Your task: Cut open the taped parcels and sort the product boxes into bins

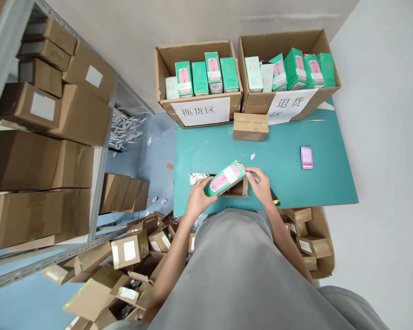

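Note:
A green product box [225, 178] with a pink picture and a white label is tilted over the table, its right end higher. My left hand [200, 198] wraps round its lower left end. At the upper right end, where the cardboard looks worn or open, my right hand [259, 184] closes its fingers on the edge. Beneath the box sits an open brown carton [241, 189], partly hidden by it. A crumpled white piece [197, 177] lies beside my left hand. A black and yellow tool [275, 198], perhaps a cutter, shows partly behind my right wrist.
Two large cartons, left [165, 68] and right [254, 41], hold several green and white boxes at the table's back. A small closed carton [250, 127] stands before them; a phone [306, 157] lies right. Shelving [101, 137] and piled cartons [89, 293] flank the left.

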The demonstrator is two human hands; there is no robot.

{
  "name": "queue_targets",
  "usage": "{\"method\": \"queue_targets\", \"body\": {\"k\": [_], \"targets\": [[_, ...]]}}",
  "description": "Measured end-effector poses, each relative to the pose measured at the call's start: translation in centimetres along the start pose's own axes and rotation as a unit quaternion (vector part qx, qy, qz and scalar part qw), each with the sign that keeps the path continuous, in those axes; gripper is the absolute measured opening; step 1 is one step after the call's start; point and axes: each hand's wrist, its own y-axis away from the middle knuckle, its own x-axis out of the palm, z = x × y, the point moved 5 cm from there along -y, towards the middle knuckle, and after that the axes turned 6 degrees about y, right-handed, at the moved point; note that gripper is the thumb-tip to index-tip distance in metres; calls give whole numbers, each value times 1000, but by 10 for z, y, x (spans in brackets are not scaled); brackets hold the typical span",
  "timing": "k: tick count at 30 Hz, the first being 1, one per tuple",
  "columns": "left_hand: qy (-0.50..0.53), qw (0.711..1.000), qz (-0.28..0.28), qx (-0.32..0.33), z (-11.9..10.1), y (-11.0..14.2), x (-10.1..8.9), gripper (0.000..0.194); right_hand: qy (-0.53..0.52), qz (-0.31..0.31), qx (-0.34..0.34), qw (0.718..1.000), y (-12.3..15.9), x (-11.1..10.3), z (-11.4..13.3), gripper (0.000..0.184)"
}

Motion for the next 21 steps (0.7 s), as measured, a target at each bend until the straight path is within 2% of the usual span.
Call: {"method": "queue_targets", "body": {"k": [3,7,10,14,17,21], "targets": [[165,984,-55,-36,-2,13,8,68,23,-8,-60,998,-16,-4,29,43],[347,930,-82,-90,-5,24,32,65,32,11,-103,994,-39,-4,53,46],[427,890,-59,-149,-7,30,45,67,20,22,-115,993,-51,0,62,49],[507,836,-9,-210,-10,37,51,72,10,12,-125,992,-59,11,68,52],[550,806,15,-217,-8,41,51,73,7,5,-123,992,-59,21,68,58],[580,787,44,-207,-3,46,44,72,11,9,-108,994,-51,33,62,65]]}}
